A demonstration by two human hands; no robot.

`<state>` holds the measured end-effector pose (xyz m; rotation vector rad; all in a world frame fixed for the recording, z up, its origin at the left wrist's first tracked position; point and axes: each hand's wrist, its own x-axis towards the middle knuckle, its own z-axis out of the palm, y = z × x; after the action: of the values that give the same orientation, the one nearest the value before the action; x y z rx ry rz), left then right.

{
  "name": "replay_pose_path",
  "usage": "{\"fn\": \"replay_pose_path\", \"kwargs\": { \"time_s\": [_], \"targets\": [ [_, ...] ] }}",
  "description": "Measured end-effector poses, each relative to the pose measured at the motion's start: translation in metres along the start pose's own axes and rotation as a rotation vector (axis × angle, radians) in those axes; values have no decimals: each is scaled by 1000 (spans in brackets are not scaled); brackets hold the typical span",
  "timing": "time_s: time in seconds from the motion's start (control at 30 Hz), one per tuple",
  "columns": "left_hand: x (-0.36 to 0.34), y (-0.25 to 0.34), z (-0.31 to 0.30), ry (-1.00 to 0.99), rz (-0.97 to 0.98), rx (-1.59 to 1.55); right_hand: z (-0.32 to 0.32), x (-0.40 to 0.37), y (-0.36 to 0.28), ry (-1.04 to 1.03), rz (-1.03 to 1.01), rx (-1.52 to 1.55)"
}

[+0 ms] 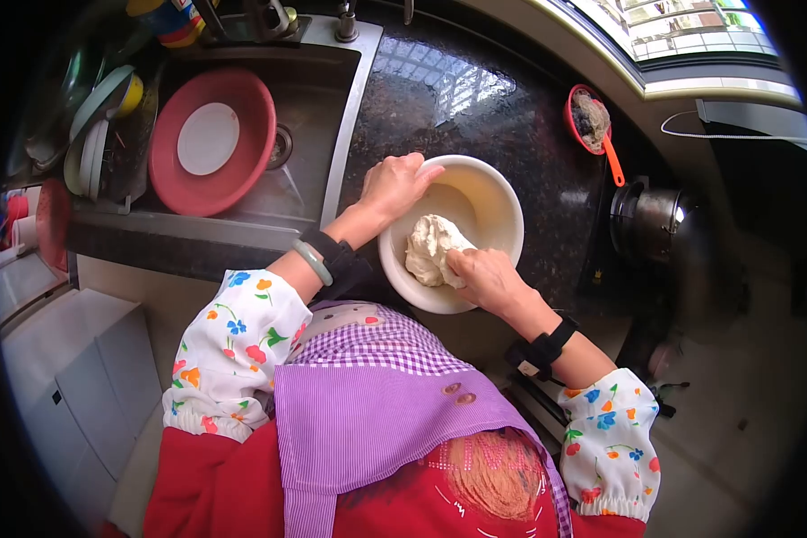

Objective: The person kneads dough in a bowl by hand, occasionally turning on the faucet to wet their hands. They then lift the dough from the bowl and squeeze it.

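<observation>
A cream-coloured bowl [502, 202] rests near the front edge of the dark counter. Inside it lies a lump of pale, sticky dough [432, 249]. My left hand [396, 186] grips the bowl's upper left rim, its fingers closed on the edge. My right hand [486, 276] is closed on the right side of the dough, inside the bowl near its lower right wall. The fingertips of my right hand are partly hidden by the dough.
To the left, a sink [307, 184] holds a red basin [161, 152] with a white plate [208, 139]. Dishes [90, 148] stand further left. A red strainer [590, 118] sits at the back right, beyond a metal pot [656, 224].
</observation>
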<state>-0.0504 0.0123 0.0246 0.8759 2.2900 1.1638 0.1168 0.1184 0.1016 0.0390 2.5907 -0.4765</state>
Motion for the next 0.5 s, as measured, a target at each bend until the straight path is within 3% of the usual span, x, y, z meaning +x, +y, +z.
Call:
{"fn": "replay_pose_path", "kwargs": {
  "time_s": [0.1,0.5],
  "targets": [
    [-4,-3,2,1,-3,-38,23,16,4,1,-6,-191],
    [-7,5,-1,-14,-4,8,26,101,30,148,116,-98]
  ]
}}
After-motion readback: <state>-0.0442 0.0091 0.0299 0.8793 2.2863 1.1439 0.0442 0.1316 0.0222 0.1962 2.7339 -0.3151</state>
